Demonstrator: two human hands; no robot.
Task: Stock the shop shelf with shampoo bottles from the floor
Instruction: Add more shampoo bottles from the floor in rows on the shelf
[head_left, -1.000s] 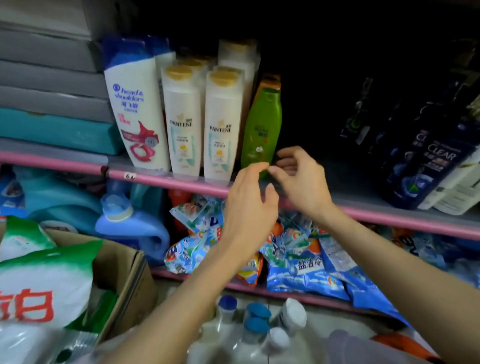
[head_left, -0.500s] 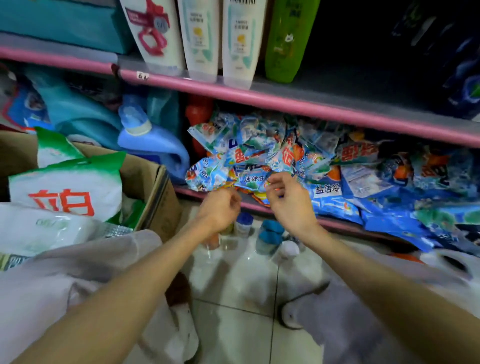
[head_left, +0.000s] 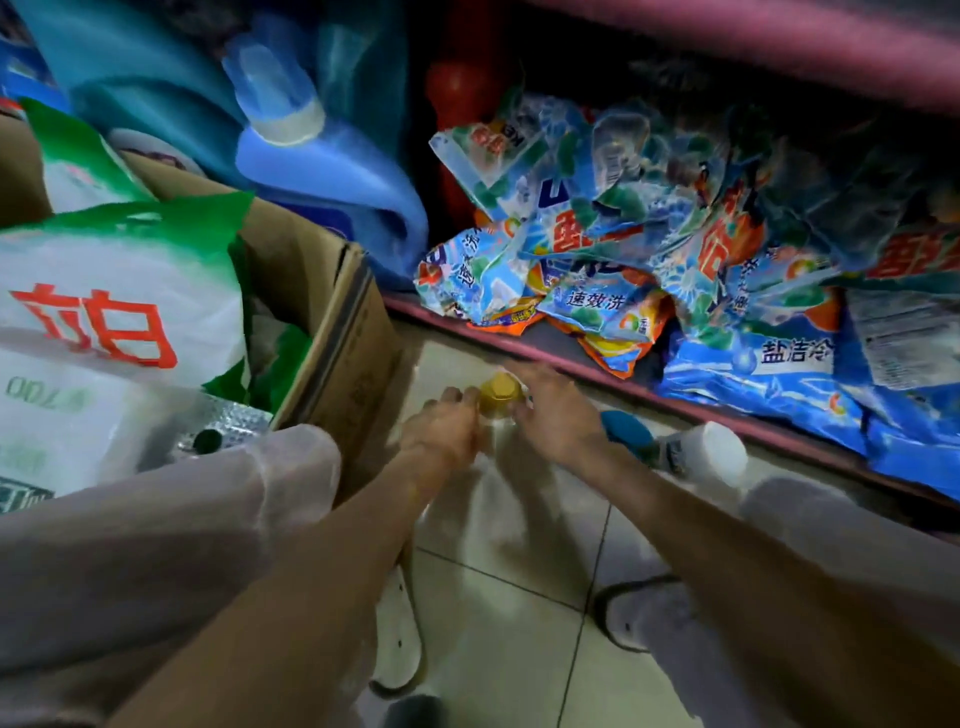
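I had both hands down at the floor, on either side of the yellow-capped bottle (head_left: 500, 391) that stood upright on the tiles just in front of the bottom shelf's pink edge (head_left: 649, 400). My left hand (head_left: 441, 434) curled against the bottle's left side below the cap, and my right hand (head_left: 558, 415) pressed in from the right, fingers reaching toward the far side of the cap. They looked closed around it, though motion blur kept me from being sure how firm the hold was. I judged two hands were used because the bottle was tall and slick, and it had to rise past the shelf lip.

To the right, a blue-capped bottle (head_left: 626, 431) and a white-capped bottle (head_left: 714, 452) waited on the floor, near the shelf. The cardboard box (head_left: 332, 332) at the left stood close, leaving a narrow gap, so a straight upward lift seemed the safest path.
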